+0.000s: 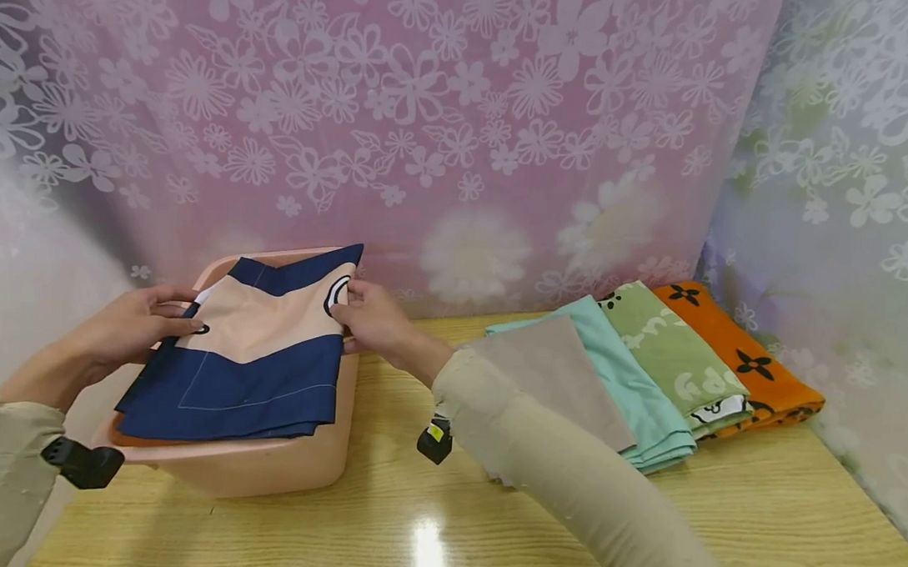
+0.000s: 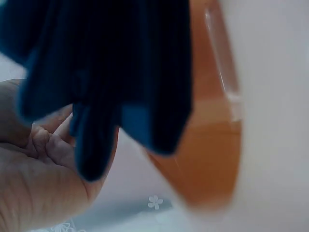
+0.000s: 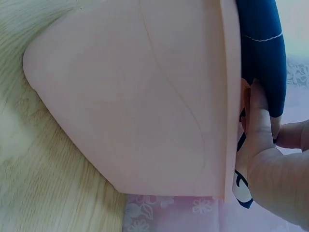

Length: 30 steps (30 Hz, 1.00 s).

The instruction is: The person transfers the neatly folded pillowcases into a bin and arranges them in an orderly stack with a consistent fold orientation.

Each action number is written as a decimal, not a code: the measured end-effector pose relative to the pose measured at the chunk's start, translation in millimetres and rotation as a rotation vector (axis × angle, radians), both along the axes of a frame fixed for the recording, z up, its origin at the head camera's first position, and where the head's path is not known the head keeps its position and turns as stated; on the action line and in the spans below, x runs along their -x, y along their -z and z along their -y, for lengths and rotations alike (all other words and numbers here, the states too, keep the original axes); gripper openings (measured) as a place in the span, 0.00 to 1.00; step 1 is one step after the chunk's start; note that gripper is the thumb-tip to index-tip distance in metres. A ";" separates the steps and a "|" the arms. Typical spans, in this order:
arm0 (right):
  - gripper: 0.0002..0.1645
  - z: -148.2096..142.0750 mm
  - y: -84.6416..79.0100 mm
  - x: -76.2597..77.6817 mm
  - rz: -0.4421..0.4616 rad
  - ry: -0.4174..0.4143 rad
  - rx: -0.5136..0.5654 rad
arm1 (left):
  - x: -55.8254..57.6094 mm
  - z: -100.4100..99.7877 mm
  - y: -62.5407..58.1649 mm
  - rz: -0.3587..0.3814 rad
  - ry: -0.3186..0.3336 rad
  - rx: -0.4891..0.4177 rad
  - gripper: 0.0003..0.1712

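A folded navy and peach cloth (image 1: 265,319) with black-and-white printed marks lies at the mouth of a pink plastic bin (image 1: 267,469). My left hand (image 1: 133,322) pinches its left edge, thumb on top. On the opposite side, my right hand (image 1: 378,318) grips the right edge near a curved print. Layered navy folds of the cloth (image 2: 96,72) hang beside the left palm (image 2: 43,179) in the left wrist view. In the right wrist view, the right hand (image 3: 275,169) holds the cloth (image 3: 263,53) at the bin's rim (image 3: 231,121). Something orange (image 1: 148,441) shows under the cloth.
On the wooden table (image 1: 386,515), folded cloths lie in an overlapping row at right: grey (image 1: 556,370), mint (image 1: 609,364), green (image 1: 669,349) and orange (image 1: 752,361). My right forearm crosses in front of them. A flowered pink curtain (image 1: 466,150) hangs behind.
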State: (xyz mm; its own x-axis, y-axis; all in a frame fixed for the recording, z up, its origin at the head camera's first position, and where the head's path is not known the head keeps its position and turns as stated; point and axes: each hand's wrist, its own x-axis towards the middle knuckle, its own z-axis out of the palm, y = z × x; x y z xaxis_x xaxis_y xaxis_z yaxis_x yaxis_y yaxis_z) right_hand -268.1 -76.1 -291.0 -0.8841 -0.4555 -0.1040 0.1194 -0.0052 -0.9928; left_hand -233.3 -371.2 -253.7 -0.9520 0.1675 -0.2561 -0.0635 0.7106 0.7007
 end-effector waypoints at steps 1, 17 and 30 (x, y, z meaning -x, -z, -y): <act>0.31 2.2 0.5 -0.7 -0.013 0.007 -0.019 | 0.0 1.0 0.0 0.003 -0.003 0.007 0.42; 0.31 26.0 2.8 -5.7 -0.280 0.097 -0.317 | 1.5 18.9 3.6 0.004 -0.024 0.048 0.41; 0.11 35.8 2.4 -4.1 -0.497 0.139 -0.554 | 5.1 23.0 6.6 0.049 -0.064 0.046 0.36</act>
